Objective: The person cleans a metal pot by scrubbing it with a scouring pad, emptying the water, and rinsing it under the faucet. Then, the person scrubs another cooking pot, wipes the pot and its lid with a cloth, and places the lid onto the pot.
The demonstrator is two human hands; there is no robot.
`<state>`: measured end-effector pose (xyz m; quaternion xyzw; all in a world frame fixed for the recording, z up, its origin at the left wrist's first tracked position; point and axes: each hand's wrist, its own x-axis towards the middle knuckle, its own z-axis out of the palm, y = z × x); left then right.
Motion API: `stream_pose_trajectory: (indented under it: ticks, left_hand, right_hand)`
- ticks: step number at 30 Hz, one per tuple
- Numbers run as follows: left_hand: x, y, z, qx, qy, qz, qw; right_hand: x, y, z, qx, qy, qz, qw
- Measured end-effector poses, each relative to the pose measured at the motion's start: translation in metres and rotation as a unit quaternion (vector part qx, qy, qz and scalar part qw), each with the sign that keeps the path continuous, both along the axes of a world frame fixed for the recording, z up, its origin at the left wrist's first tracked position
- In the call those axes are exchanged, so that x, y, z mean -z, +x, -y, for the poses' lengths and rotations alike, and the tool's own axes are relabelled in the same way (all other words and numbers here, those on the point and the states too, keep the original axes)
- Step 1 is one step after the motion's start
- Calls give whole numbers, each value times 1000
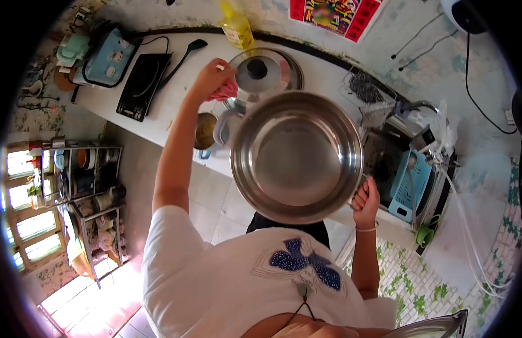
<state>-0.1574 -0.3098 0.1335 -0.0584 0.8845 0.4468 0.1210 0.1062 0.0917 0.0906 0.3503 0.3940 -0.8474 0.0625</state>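
Note:
My right hand (365,203) is closed around one side handle of a large stainless steel pot (297,158). The pot is tilted so its shiny inside faces me, and I see nothing in it. Its other handle (221,128) sticks out on the left, with no hand on it. My left hand (214,78) has its fingers closed on a pink cloth (224,91), above the counter and left of the pot. Just beyond the pot, a glass lid (263,81) with a black knob lies on the counter.
A yellow bottle (237,28) stands at the wall. Further left are a black spatula (185,59), an induction cooker (142,84) and a blue box (107,59). A small bowl (205,130) sits near the counter edge. Rightward, the sink (379,152) holds a blue basket (410,183).

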Motion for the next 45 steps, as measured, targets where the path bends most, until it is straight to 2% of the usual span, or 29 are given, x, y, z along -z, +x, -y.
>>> stream_pose_trajectory:
  ticks: [2,4,5,6,8,10,14,16,22,23,24,28,30,32,34,35,38,40,42,43,44,45]
  left_hand:
    - [37,-40,-4,40,-171,-29,984]
    - [62,-62,-18,71,-272,-52,958]
    - [69,-72,-23,124,-302,-30,945]
    - [77,-79,-28,132,-297,-36,945]
    - [92,-85,-42,160,-358,-46,919]
    - [100,-89,-46,187,-350,-53,916]
    - [103,-81,-44,162,-360,-119,911]
    - [107,-80,-39,197,-377,-80,902]
    - [61,-52,-13,173,-347,-94,917]
    - [58,-52,-3,149,-335,-150,918]
    - [40,-50,4,133,-330,-156,921]
    - [-20,-36,38,72,-251,-274,925]
    - [-53,-21,54,50,-238,-305,921]
    - [-81,-2,71,31,-175,-302,937]
    - [-106,19,83,27,-62,-329,942]
    - [-113,27,90,43,-30,-389,920]
    - [-142,64,89,14,154,-358,921]
    - [-157,89,81,7,262,-355,897]
    - [-158,102,67,51,454,-311,833]
    - [-157,111,58,62,505,-287,811]
    - [-152,120,45,67,550,-262,790]
    - [-146,131,30,74,588,-230,772]
  right_hand:
    - [-2,0,3,18,19,14,1000]
    - [-1,-2,6,42,37,26,998]
    - [-1,-2,8,48,48,30,997]
    - [-1,-1,8,54,59,36,996]
    - [0,3,9,70,52,36,996]
    - [2,5,10,55,42,35,997]
    - [-4,4,18,78,52,47,994]
    - [-2,6,17,76,54,34,995]
    - [2,10,14,63,47,30,996]
    - [1,10,13,56,40,27,997]
    - [1,10,13,49,32,23,998]
    - [0,10,15,39,39,18,998]
    - [-1,10,17,50,52,24,997]
    - [3,12,22,57,42,15,997]
    - [7,11,26,63,34,7,997]
    - [8,9,30,62,30,3,998]
    - [15,1,47,57,17,-17,998]
    - [17,-9,63,50,15,-17,998]
    - [14,-20,78,9,-21,-46,999]
    - [15,-26,84,-21,-4,-57,998]
    - [28,-34,84,-63,42,-108,991]
    - [45,-42,78,-119,174,-151,966]
